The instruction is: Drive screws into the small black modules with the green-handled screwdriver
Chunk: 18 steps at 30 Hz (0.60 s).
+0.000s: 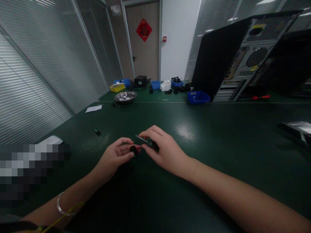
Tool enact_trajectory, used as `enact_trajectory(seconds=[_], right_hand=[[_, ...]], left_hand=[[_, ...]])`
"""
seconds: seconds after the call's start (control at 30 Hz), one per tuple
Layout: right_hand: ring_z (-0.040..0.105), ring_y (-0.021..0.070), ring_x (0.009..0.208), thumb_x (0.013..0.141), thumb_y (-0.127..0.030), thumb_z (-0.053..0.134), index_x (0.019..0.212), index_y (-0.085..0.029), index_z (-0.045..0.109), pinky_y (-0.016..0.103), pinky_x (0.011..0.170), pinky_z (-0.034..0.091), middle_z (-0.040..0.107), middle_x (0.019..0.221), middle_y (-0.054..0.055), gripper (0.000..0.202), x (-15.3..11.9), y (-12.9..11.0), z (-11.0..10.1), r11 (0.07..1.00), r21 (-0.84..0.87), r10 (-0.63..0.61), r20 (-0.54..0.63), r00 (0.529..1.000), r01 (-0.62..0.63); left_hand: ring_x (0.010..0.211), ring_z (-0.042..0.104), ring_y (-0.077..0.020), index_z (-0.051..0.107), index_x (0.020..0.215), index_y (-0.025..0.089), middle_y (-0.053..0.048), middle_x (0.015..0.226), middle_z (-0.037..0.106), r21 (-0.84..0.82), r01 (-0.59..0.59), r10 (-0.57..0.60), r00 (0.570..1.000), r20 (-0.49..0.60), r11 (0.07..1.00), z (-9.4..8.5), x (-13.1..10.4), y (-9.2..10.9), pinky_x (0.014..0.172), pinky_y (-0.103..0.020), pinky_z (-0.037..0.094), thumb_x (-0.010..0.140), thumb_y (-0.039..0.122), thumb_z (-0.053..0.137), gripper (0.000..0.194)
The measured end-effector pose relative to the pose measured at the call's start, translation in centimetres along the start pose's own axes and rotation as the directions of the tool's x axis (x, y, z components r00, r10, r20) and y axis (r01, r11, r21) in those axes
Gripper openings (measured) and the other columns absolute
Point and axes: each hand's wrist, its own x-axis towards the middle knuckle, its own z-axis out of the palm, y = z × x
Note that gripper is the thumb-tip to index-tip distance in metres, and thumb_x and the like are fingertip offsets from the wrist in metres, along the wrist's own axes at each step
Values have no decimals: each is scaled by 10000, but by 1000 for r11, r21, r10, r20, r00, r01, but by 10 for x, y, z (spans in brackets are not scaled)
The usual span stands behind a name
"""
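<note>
Near the middle of the green table, my left hand (116, 156) pinches a small black part (133, 150) between thumb and fingers. Just to its right, my right hand (165, 149) is wrapped round a screwdriver (153, 145) with a dark handle. The metal shaft points up and left, above the black part and apart from it. A small green and black piece (97, 132) lies on the table to the left of my hands. Fine detail of the black part is too small to tell.
A metal bowl (125, 97), a paper (93, 108) and a blue bin (198, 97) stand on the green table (218, 136) further back. Behind are a yellow tray (117, 87) and more bins. A computer case (223, 55) is at the back right, a metallic device (300, 127) at the right edge.
</note>
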Motion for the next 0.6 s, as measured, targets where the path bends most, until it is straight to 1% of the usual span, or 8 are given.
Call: enact_trajectory(seconds=[0.13,0.23,0.33,0.4,0.43,0.5,0.53,0.6], right_hand=[[628,207,984,910,-107,611,1176,-188,600,352,874,541,613,1119,75,279,1,-4,-10,1000,-2,-7,-38,999,7],[624,210,1001,919,-112,598,1171,-173,606,353,882,533,607,1118,83,260,-3,-6,-23,1000,-20,5,-65,998,-6],[626,212,982,929,-129,580,1130,-183,627,356,860,537,607,1096,81,213,-18,-4,-39,998,-45,35,-69,997,-38],[631,211,954,926,-132,576,1106,-193,646,351,831,541,610,1064,78,203,-34,1,-49,995,-64,66,-55,996,-70],[633,212,943,928,-134,568,1085,-196,653,351,824,541,609,1052,77,189,-43,5,-53,993,-74,89,-56,994,-93],[637,223,954,941,-139,540,1055,-199,651,363,827,542,608,1055,85,170,-61,13,-60,985,-95,135,-69,988,-142],[637,232,964,943,-146,534,1053,-199,648,371,823,543,606,1063,92,166,-69,18,-63,980,-105,159,-76,984,-166],[641,244,959,944,-159,532,1024,-203,647,382,806,547,609,1061,97,147,-81,28,-68,970,-125,197,-85,977,-207]], left_hand=[[1066,703,-248,562,1087,191,-88,1069,762,68,-3,5,999,-38,998,-1,-1,4,969,-365,538,764,146,783,394],[1095,689,-262,583,1119,170,-114,1137,738,149,-17,35,992,-120,989,-15,4,18,978,-380,539,792,181,742,364],[1146,655,-231,598,1167,182,-87,1220,696,268,-54,128,956,-265,962,-49,17,44,1002,-352,519,879,210,640,293],[1146,639,-221,611,1179,175,-75,1204,685,382,-42,196,906,-375,923,-79,27,62,1025,-357,493,910,200,614,271],[1125,638,-218,616,1169,164,-72,1180,679,442,-18,231,871,-433,897,-96,32,70,1026,-370,486,920,193,610,251],[1086,634,-242,616,1168,134,-94,1182,651,544,76,260,817,-514,836,-125,39,79,960,-430,516,939,214,617,243],[1054,639,-251,601,1195,139,-101,1207,630,581,130,260,801,-539,803,-138,41,80,899,-456,541,955,260,609,269],[1028,642,-252,582,1229,148,-105,1226,614,640,251,236,783,-575,726,-158,41,78,856,-451,557,963,292,602,304]])
